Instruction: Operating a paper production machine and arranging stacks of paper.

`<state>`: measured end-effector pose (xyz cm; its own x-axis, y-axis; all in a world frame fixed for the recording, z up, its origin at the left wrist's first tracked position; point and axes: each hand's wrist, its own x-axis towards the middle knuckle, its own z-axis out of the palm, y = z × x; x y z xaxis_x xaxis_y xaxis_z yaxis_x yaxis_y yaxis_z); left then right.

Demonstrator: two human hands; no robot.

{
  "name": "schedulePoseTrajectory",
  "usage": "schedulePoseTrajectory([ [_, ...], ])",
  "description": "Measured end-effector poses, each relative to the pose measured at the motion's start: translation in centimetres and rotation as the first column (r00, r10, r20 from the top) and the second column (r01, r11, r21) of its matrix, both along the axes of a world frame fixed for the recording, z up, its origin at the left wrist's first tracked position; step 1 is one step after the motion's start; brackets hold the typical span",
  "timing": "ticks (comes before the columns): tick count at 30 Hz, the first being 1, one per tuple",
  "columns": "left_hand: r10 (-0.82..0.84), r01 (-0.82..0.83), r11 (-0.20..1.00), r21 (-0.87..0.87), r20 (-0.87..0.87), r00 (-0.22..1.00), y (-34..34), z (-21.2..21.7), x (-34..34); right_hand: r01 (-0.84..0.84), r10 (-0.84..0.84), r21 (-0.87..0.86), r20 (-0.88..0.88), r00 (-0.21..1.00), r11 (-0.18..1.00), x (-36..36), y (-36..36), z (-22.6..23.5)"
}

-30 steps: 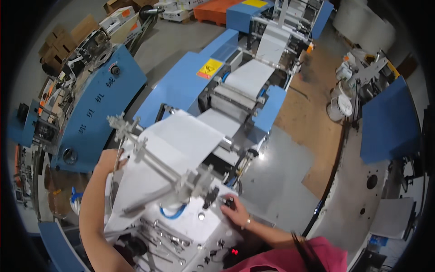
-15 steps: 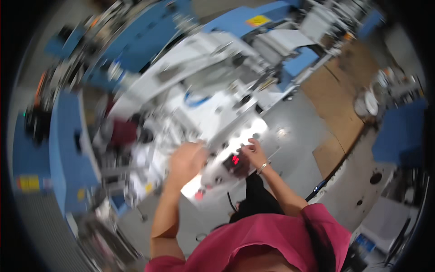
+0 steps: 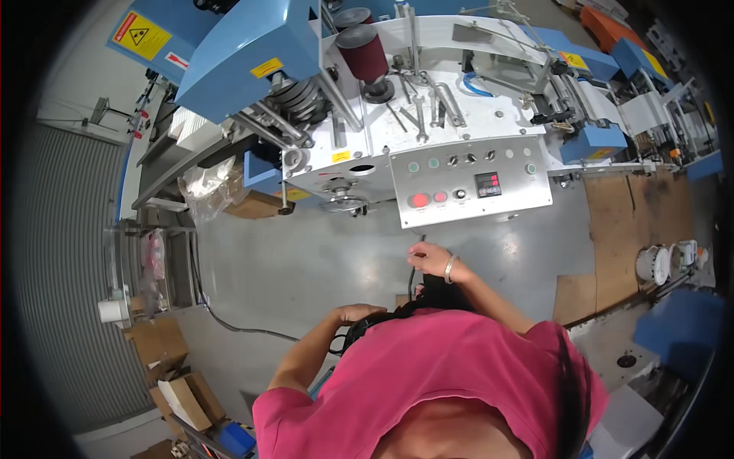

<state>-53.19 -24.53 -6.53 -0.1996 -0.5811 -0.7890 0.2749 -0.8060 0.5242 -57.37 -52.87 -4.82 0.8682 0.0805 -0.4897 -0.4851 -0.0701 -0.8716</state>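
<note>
My right hand (image 3: 430,258), a bracelet on its wrist, hangs just below a grey control panel (image 3: 470,180) with red and green buttons. Its fingers pinch a thin dark cord (image 3: 413,277) that runs down toward my chest. My left hand (image 3: 361,312) is bent in against my pink shirt (image 3: 459,367), lying on a dark bundle of cord or hair; whether it grips anything is hidden. The panel fronts a white machine bed where several wrenches (image 3: 428,107) lie beside a dark red roller (image 3: 363,50).
Blue machine housings (image 3: 245,46) stand behind the bed and a paper line runs off at the upper right. Cardboard boxes (image 3: 164,359) sit at the lower left, white buckets (image 3: 654,264) and cardboard floor sheets (image 3: 619,229) at the right.
The view has swung around, so the control panel now lies ahead of me. My right hand has come down off the panel's buttons, and my left hand has drawn back to my chest.
</note>
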Motion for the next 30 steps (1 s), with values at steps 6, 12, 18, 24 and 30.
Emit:
schedulePoseTrajectory([
  [6, 0.286, -0.302, 0.946, 0.119, 0.133, 0.949, 2.9, 3.2, 1.5, -0.11, 0.119, -0.233, 0.023, 0.993, 0.966, 3.1, 0.8, -1.0],
  [12, 0.467, -0.53, 0.832, 0.163, 0.308, 0.829, 6.2, 8.7, 2.6, -0.125, 0.122, -0.108, -0.037, 0.992, 0.986, 9.3, 4.8, 1.2],
  [18, 0.795, -0.819, 0.564, 0.099, 0.204, 0.572, 14.3, 7.8, 3.8, -0.327, 0.329, -0.095, 0.008, 0.944, 0.94, 17.1, 14.6, 0.5],
  [24, 0.895, -0.895, 0.444, 0.046, 0.036, 0.446, 27.1, 4.9, 9.2, -0.376, 0.376, -0.001, 0.014, 0.927, 0.927, 24.8, 26.9, 0.3],
  [30, 0.562, -0.643, 0.766, 0.009, 0.476, 0.676, 38.2, 4.7, 19.4, -0.358, 0.355, -0.022, -0.082, 0.931, 0.934, 29.7, 35.5, -0.6],
])
